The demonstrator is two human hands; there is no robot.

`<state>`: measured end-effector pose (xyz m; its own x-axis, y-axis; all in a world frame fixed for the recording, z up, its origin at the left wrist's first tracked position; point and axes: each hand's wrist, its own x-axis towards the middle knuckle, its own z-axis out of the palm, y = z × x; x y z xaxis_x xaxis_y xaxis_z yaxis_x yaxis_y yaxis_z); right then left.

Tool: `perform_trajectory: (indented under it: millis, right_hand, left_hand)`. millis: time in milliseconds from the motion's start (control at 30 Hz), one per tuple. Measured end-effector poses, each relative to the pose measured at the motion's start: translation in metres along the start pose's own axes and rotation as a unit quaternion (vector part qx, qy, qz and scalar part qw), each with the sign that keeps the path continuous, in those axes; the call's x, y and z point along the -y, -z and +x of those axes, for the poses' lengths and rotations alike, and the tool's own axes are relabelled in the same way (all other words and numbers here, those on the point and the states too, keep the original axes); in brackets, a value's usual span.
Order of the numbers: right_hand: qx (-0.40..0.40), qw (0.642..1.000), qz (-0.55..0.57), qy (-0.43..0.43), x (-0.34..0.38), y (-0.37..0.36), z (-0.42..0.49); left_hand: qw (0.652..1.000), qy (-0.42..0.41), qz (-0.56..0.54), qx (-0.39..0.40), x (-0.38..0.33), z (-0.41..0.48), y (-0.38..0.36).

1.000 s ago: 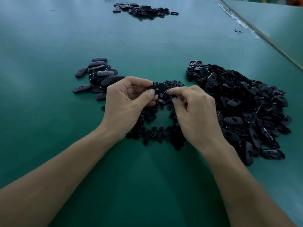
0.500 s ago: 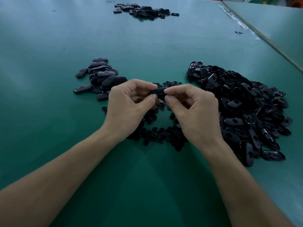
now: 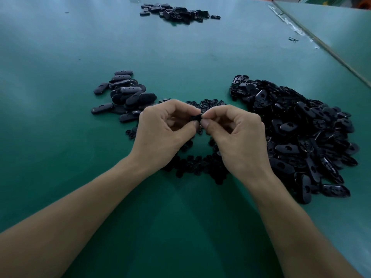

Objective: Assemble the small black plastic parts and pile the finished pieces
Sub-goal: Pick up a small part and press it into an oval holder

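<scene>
From the head view, the left hand [image 3: 164,133] and the right hand [image 3: 239,141] meet above the middle of the green table [image 3: 60,137], fingertips almost touching. Each grip is a thumb-and-forefinger pinch, and both pinch the same small black part [image 3: 195,117] from opposite ends. The other fingers curl loosely into the palms. The part sits between the two grips, raised off the table over a scatter of small black inserts [image 3: 198,167] that spreads under and behind the wrists. Little of the part shows between the fingertips: a dark, short, matte sliver whose shape cannot be made out. Just left of the left hand lies a low pile of closed oblong pieces [image 3: 128,93], smooth-topped and rounded at the ends. Just right of the right hand is a much larger heap of open shells [image 3: 301,133], many showing a hole or hollow inside. Bare green surface lies in front of the forearms and out to the left. At the far edge sits another dark pile [image 3: 176,13], well apart from the hands. A seam [image 3: 321,43] runs diagonally across the upper right, beside the heap of shells.
</scene>
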<state>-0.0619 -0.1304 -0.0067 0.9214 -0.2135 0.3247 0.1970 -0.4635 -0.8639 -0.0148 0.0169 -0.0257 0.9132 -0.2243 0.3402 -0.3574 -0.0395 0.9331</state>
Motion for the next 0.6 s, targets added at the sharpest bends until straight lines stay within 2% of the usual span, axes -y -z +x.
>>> perform_trajectory:
  millis: [600]
  right_hand:
    - [-0.006,0.999,-0.038,0.008,0.0011,-0.0035,-0.0001]
  left_hand:
    - [1.000,-0.009,0.006,0.011,-0.0003,0.0006,0.0004]
